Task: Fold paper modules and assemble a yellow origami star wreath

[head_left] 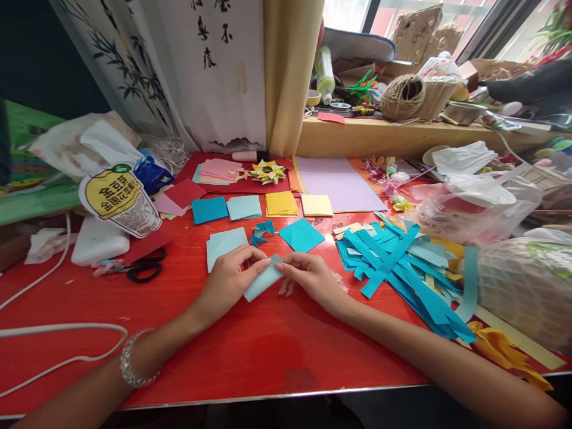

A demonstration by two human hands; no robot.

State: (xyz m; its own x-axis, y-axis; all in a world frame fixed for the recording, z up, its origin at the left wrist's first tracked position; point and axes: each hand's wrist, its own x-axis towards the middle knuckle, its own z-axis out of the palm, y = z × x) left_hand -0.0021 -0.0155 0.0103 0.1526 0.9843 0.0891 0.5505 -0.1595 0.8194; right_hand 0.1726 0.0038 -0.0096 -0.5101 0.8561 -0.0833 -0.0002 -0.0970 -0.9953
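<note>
My left hand (230,277) and my right hand (308,275) meet at the middle of the red table (250,351), both pinching one folded piece of light blue paper (263,279). The left fingers curl over its upper left edge, the right fingertips press its upper right corner. A bead bracelet (131,360) circles my left wrist. Just behind the hands lie a light blue square (224,244), small folded blue pieces (263,231) and a teal square (301,234).
Stacks of teal, pale blue and yellow squares (280,204) lie further back beside a lilac sheet (337,182) and a folded paper flower (267,171). A heap of blue paper strips (402,262) sits right. Black scissors (145,268), white cable and plastic bags lie around.
</note>
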